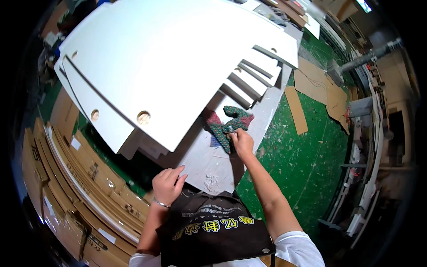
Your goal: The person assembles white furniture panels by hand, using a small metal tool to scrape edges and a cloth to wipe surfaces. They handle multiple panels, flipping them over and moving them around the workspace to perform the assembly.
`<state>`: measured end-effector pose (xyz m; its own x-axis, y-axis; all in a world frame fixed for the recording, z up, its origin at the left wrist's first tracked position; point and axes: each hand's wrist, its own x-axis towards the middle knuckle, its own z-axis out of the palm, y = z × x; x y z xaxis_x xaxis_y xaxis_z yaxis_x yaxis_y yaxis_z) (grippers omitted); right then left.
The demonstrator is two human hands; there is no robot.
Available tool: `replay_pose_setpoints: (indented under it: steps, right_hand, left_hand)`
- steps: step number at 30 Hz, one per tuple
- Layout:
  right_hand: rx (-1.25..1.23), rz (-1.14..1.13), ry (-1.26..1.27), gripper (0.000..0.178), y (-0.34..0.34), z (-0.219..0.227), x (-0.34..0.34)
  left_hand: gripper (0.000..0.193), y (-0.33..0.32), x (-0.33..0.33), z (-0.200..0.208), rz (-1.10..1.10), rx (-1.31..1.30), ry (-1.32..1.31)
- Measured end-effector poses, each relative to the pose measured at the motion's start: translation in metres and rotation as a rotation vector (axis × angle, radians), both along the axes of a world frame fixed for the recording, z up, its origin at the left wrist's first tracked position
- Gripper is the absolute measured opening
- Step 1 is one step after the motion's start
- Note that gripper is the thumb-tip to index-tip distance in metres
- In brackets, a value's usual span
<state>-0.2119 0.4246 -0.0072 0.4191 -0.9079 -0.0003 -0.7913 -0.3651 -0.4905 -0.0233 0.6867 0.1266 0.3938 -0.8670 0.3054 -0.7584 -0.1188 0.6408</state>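
My right hand (pixel 242 143) is closed in a pinch at the front right of the bench. A small, partly shiny piece shows at its fingertips, too small to name. Just under and beyond those fingers lie knitted work gloves (pixel 240 119), dark green with red parts, on the pale grey bench top (pixel 207 165). Near the bench's front left, my left hand (pixel 167 186) is held in the air with nothing in it, fingers loosely bent and thumb apart. Large white panels (pixel 155 58) with round holes fill the space ahead, their nearest corner beyond my left hand.
Several narrow strips (pixel 242 85) lie along the panels' right edge. Tall cardboard packages (pixel 84 187) stand at the left. Flat cardboard pieces (pixel 311 82) lie on the green floor (pixel 293 169) at the right, with racks of long bars (pixel 362 178) beyond.
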Motion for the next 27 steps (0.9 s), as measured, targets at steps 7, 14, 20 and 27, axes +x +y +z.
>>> replay_pose_setpoints:
  steps: [7,14,20,27]
  right_hand:
    - [0.258,0.118,-0.41,0.036,0.004,-0.003,-0.043]
    - [0.652,-0.286,-0.774,0.028,0.02,-0.038,-0.293]
    - [0.11,0.243,-0.185,0.025,0.01,-0.085,-0.44]
    - [-0.161,0.355,0.124,0.02,-0.01,-0.077,-0.461]
  left_hand:
    - [0.053,-0.062,-0.082,-0.018,0.011,0.064,-0.154]
    - [0.073,-0.11,-0.062,0.065,0.195,0.119,-0.74]
    - [0.093,-0.181,0.002,0.062,0.425,0.383,-0.932]
    - [0.092,-0.249,0.017,0.075,0.479,0.554,-0.789]
